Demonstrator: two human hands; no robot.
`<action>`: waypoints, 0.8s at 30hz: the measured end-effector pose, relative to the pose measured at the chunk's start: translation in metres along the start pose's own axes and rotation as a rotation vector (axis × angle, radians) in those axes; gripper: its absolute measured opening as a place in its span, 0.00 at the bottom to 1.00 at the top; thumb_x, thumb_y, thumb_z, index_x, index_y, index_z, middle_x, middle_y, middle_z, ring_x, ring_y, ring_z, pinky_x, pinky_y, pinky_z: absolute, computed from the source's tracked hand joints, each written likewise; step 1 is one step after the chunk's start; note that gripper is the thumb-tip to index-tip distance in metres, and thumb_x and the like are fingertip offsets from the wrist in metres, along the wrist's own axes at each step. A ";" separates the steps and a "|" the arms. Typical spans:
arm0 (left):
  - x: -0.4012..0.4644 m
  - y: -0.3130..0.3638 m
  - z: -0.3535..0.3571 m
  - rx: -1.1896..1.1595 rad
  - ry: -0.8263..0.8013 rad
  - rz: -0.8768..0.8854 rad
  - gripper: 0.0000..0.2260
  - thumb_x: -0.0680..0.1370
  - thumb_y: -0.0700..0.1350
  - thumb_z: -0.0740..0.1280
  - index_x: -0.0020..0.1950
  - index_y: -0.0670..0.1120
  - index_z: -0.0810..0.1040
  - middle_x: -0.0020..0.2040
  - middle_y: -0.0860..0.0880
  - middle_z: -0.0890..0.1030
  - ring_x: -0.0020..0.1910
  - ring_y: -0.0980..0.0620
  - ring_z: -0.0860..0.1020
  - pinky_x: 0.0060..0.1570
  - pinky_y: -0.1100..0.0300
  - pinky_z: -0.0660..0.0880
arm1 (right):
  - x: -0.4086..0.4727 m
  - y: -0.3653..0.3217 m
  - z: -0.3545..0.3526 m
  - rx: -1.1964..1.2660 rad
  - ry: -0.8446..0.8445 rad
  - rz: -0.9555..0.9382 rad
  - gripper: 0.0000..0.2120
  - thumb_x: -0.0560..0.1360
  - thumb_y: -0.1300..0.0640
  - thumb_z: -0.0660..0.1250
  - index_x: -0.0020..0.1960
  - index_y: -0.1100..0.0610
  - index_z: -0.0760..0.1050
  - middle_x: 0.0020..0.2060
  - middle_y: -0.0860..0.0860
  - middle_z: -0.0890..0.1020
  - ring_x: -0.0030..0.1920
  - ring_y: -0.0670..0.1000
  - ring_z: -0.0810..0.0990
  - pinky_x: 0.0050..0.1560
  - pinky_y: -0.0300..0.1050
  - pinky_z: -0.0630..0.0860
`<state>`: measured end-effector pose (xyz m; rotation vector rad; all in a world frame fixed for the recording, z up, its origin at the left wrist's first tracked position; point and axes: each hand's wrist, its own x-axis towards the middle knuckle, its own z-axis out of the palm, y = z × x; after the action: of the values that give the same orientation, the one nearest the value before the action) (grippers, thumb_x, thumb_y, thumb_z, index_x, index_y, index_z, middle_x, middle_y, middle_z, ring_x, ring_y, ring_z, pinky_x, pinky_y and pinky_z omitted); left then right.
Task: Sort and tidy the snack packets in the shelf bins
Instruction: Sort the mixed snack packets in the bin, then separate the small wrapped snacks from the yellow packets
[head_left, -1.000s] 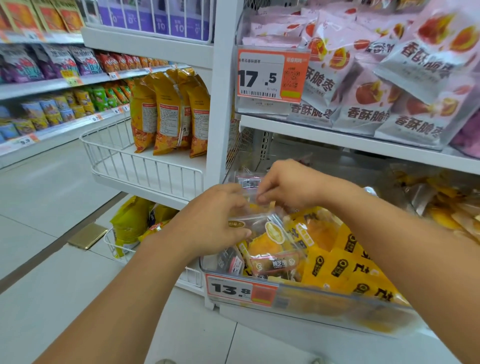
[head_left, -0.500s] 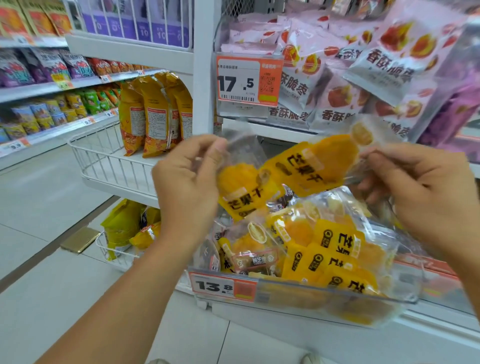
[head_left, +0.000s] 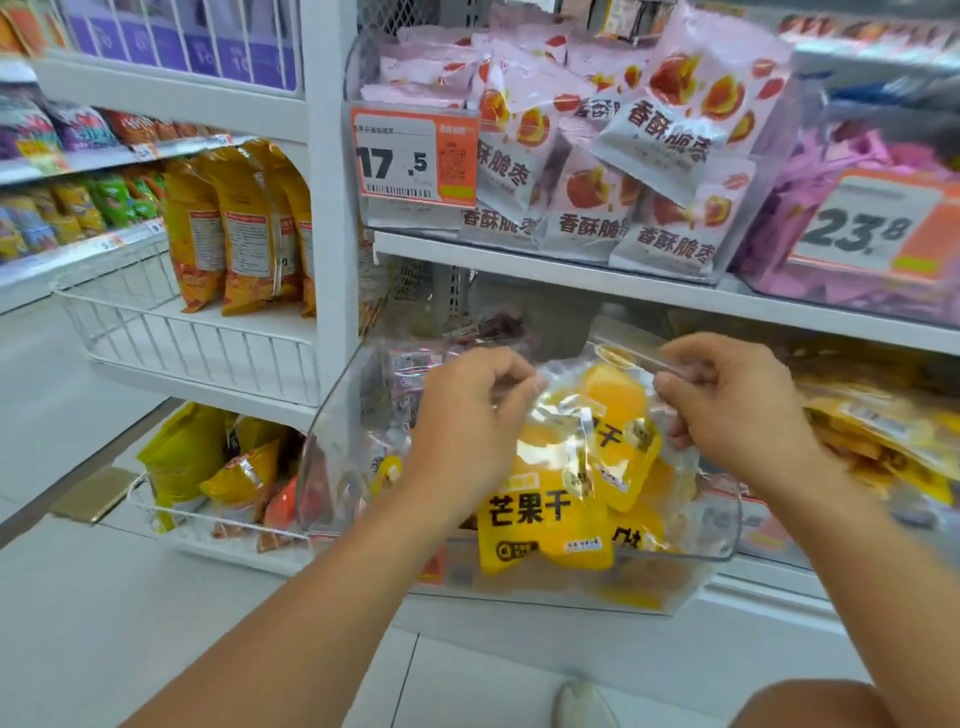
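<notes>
Standing far left, orange bags (head_left: 228, 228) fill a white wire basket (head_left: 197, 338). Nearer the middle, the left hand (head_left: 470, 421) pinches the clear top edge of a mango packet (head_left: 597, 441) held over the clear bin (head_left: 519, 582) on the low shelf, and the right hand (head_left: 737, 410) pinches the same packet's other corner. The step in hand looks like settling this packet among the yellow packets. Next, it likely needs lowering flat, label facing forward, before both hands release.
</notes>
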<state>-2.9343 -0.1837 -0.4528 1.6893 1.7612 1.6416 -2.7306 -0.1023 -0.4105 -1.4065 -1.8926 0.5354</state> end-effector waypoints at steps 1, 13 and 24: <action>-0.001 -0.003 0.011 0.053 0.016 0.015 0.06 0.77 0.44 0.72 0.40 0.48 0.80 0.41 0.53 0.79 0.41 0.60 0.76 0.43 0.67 0.71 | -0.001 -0.001 0.002 -0.163 0.035 -0.033 0.14 0.75 0.57 0.73 0.60 0.54 0.78 0.44 0.52 0.83 0.41 0.56 0.84 0.44 0.56 0.82; 0.021 -0.006 0.022 -0.271 0.053 -0.453 0.07 0.80 0.47 0.68 0.46 0.45 0.81 0.39 0.52 0.81 0.38 0.53 0.77 0.40 0.57 0.74 | -0.025 -0.023 0.022 -0.412 -0.368 -0.333 0.46 0.63 0.36 0.78 0.76 0.42 0.62 0.70 0.45 0.70 0.70 0.49 0.68 0.68 0.48 0.68; -0.012 0.008 -0.022 0.573 -0.482 0.175 0.32 0.73 0.66 0.69 0.72 0.52 0.71 0.68 0.54 0.74 0.67 0.54 0.71 0.67 0.54 0.71 | -0.018 -0.003 -0.010 -0.629 -0.316 -0.256 0.50 0.61 0.35 0.79 0.77 0.47 0.63 0.72 0.49 0.63 0.73 0.53 0.60 0.71 0.49 0.63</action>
<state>-2.9421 -0.2077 -0.4450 2.2852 1.9634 0.6882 -2.7222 -0.1214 -0.4075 -1.4743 -2.6024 0.0230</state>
